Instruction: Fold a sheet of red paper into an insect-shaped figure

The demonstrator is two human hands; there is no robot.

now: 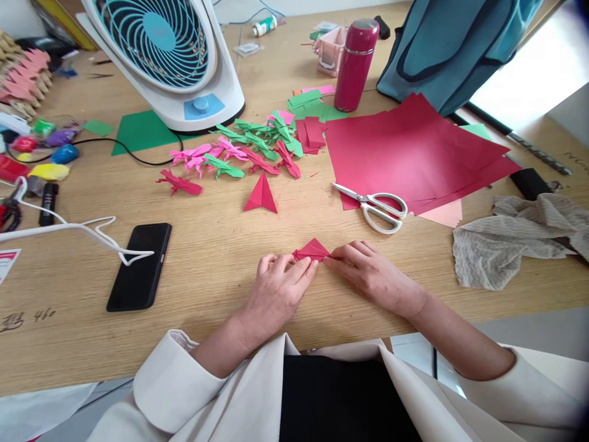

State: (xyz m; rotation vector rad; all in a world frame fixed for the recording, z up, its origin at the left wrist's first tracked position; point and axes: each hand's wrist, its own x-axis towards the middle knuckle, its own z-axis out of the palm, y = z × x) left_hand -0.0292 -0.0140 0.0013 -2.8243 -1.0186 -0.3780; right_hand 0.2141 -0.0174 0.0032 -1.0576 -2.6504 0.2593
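A small red folded paper [315, 247] lies on the table close in front of me. My left hand [281, 283] presses its near edge with the fingertips. At its right corner, my right hand [370, 276] pinches the paper between thumb and fingers. Beyond my hands stands another folded red paper [261, 195], shaped like a pointed triangle. White-handled scissors [375, 205] rest to the right, their blades partly over large red paper sheets [414, 153]. Several folded paper figures in pink, green and red [257, 144] lie in a heap farther back.
A white fan [202, 80] stands at the back left. A black phone [139, 267] with a white cable stand over it lies left. A red flask [354, 67] and a blue bag [442, 55] stand at the back. A crumpled cloth [497, 245] lies right.
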